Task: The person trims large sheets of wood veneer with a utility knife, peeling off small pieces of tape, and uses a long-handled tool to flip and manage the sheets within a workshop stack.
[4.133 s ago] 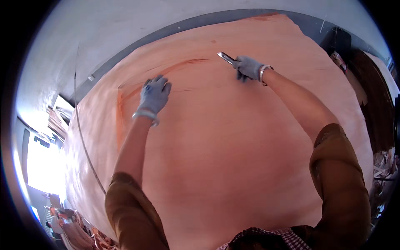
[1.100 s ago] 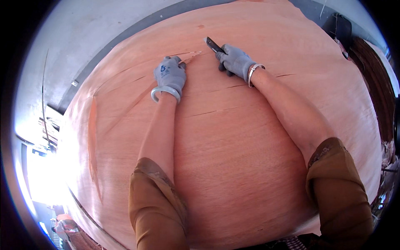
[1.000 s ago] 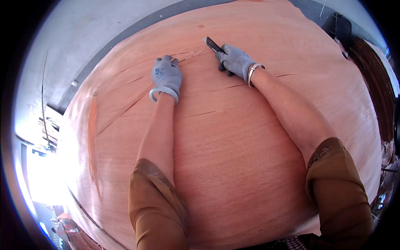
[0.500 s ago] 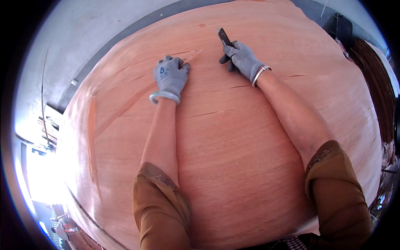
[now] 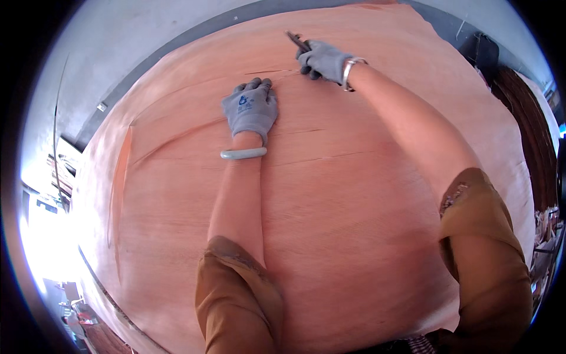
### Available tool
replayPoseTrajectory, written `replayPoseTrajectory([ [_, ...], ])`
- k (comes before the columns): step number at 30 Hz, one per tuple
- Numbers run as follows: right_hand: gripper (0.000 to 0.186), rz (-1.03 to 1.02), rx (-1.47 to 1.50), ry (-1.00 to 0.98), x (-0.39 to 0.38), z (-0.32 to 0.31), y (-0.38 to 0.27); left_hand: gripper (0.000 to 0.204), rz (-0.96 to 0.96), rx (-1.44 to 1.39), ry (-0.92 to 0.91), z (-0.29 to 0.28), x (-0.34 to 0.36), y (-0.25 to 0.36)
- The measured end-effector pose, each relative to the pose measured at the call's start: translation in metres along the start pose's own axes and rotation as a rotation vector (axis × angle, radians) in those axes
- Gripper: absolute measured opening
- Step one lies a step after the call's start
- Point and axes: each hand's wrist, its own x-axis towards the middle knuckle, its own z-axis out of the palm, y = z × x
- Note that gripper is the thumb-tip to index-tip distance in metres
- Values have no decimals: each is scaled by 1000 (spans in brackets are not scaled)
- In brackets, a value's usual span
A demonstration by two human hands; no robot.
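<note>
"How do the hands sit?"

"Apart, both gloved. The left hand (image 5: 250, 110) lies palm down on the wood veneer (image 5: 354, 212), fingers slightly parted, gripping nothing that I can see. The right hand (image 5: 325, 61), a little farther off, is clamped round a utility knife (image 5: 298, 42); I can't tell whether its blade touches the sheet."

"And the veneer?"

"Spread wide under both arms, with a split (image 5: 265, 72) just beyond the left fingers and a long gap (image 5: 121, 171) over on the left."

"What worries you?"

"A slip of the knife toward the left could nick that glove, the two being so near. And pressing or dragging beside the split might make it run on along the grain; the sheet looks thin."

"Any containers?"

"None I can make out. Dark stacked sheets (image 5: 526, 138) stand on the right; the near-left clutter (image 5: 99, 330) is too small to name."
</note>
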Motion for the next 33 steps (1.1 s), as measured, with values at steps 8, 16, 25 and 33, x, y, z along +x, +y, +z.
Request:
replayPoseTrajectory([
  [8,29,63,-681,65,26,30,3,35,-6,9,-8,-3,-4,5],
  [16,20,-107,-624,63,18,31,-4,37,-6,31,-23,-1,-4,2],
  [25,34,-88,-1064,-20,36,47,-6,40,1,47,-81,5,-3,5],
  [33,34,-126,-1032,-3,32,49,-3,45,-1,57,-190,4,-1,4],
])
